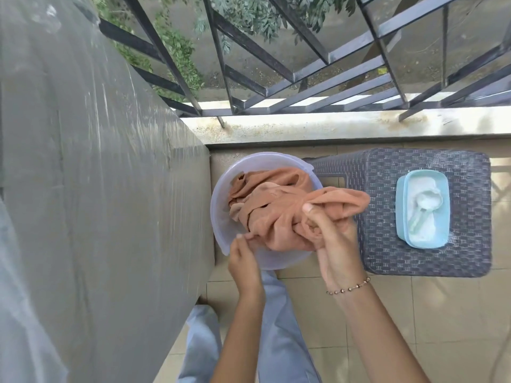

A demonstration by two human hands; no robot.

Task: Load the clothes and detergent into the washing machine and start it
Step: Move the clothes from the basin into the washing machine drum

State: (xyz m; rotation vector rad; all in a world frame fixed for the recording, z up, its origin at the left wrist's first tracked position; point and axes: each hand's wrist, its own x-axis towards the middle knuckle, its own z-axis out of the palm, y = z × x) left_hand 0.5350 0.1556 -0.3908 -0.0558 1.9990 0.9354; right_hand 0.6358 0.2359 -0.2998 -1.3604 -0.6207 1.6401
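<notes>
An orange-brown cloth (279, 208) lies bunched in a pale translucent basin (221, 217) on the tiled floor. My right hand (331, 239), with a bead bracelet on the wrist, grips a lifted fold of the cloth over the basin's right side. My left hand (244, 261) pinches the cloth's near edge at the basin's front rim. A light blue box of white detergent powder (423, 208) with a scoop in it sits on a dark woven stool (414, 261) to the right. The large grey covered bulk (96, 189) on the left may be the washing machine; no lid or controls show.
A low ledge (331, 128) and black metal railing (304, 78) close off the far side. Beige floor tiles (318, 327) run between the grey bulk and the stool. My pale trouser legs (276, 341) stand just behind the basin.
</notes>
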